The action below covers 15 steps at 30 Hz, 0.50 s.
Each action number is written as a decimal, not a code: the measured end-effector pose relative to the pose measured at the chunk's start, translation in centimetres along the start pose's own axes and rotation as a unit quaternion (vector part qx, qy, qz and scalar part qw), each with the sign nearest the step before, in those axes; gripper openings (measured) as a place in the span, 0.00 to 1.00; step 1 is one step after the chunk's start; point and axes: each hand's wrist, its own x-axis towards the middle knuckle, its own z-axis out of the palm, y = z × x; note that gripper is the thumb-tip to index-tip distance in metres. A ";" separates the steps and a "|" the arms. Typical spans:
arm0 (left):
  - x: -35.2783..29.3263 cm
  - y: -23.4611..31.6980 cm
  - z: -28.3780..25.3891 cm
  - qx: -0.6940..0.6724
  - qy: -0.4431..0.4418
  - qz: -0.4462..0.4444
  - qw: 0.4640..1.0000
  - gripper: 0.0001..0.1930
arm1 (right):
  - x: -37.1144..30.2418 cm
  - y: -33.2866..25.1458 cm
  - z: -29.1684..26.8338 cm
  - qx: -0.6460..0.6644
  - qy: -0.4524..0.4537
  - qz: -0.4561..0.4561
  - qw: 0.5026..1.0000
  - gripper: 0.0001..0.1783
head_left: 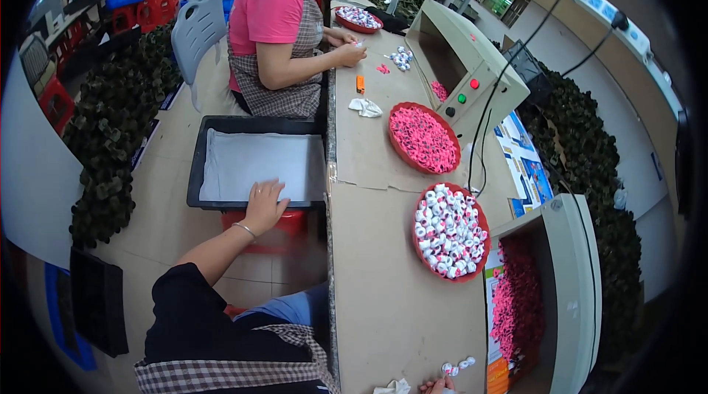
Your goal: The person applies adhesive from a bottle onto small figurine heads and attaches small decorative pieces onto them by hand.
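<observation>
My left hand point(266, 204) is open, fingers spread, over the near edge of a black bin point(194, 173). A pale cloth or sheet point(258, 161) lines this bin, which stands on a red stool point(276, 220). At the lower edge, my right hand point(436, 385) is only partly in view. Its fingers are closed together, and what they hold cannot be made out. Beside it on the table point(398, 261) lie several small white-and-pink ring-shaped pieces point(459, 367) and a crumpled white cloth point(392, 386).
Red bowls of white pieces point(451, 232) and pink pieces point(424, 139) stand on the table. Two beige box machines point(479, 62) point(571, 283) line its far side. A co-worker in pink point(276, 10) handles small pieces beyond the bin. An orange-handled tool point(360, 84) lies there.
</observation>
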 end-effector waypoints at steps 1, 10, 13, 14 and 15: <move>-1.7 -2.1 1.1 0.009 -0.093 0.000 0.996 0.21 | 0.0 -0.2 0.1 -0.004 0.003 -0.007 1.000 0.20; -3.0 -4.2 3.3 0.021 -0.028 0.055 0.998 0.17 | -2.2 -2.6 0.0 -0.080 0.036 -0.175 0.981 0.17; -3.2 -4.4 3.5 0.017 -0.019 0.055 0.998 0.16 | -2.7 -2.2 0.7 -0.037 0.068 -0.197 0.977 0.17; -3.3 -4.4 3.5 0.014 -0.013 0.055 0.998 0.16 | -2.6 -1.7 0.8 -0.069 0.083 -0.190 0.976 0.17; -3.3 -4.5 3.6 0.015 -0.017 0.050 0.998 0.16 | -2.5 -1.4 1.0 -0.099 0.096 -0.184 0.973 0.17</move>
